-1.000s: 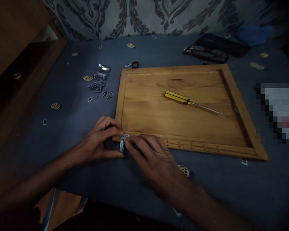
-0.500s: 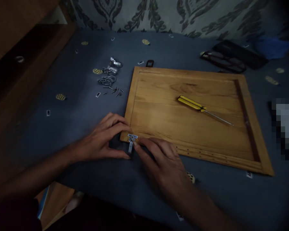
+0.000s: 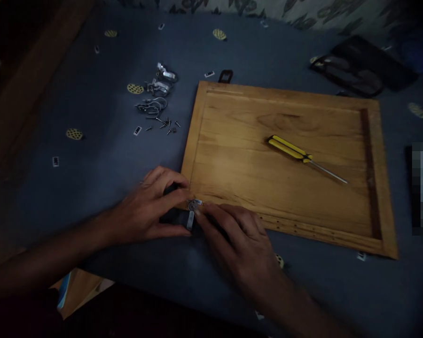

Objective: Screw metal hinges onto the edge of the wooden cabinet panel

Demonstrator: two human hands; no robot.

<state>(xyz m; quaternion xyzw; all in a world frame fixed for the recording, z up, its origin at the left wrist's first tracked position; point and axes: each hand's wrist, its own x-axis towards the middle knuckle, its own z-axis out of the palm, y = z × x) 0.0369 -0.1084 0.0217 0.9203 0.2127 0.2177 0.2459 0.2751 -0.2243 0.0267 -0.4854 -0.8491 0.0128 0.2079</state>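
A small metal hinge point(image 3: 192, 205) sits at the near left corner of a framed wooden panel point(image 3: 229, 155), its arm sticking out past the edge. My left hand point(image 3: 150, 206) is curled around it from the left, the index finger at its upper plate and the thumb at the end of the arm. From the right, my right hand point(image 3: 239, 237) pinches the hinge with thumb and index finger. Fingertips partly cover the hinge. A yellow-handled screwdriver point(image 3: 289, 148) lies on the panel, pointing right.
On the blue patterned cloth point(image 3: 102, 188), left of the panel, lie more metal hinges point(image 3: 160, 86), wire-like loops point(image 3: 155, 107) and several screws point(image 3: 167, 124). Behind the panel is a black clip-like piece point(image 3: 225, 76). Eyeglasses point(image 3: 348, 77) and a dark case point(image 3: 373, 61) lie at back right.
The view has tilted downward and shifted slightly. Both hands stay at the corner with the hinge, and my left index finger now covers more of its upper plate.
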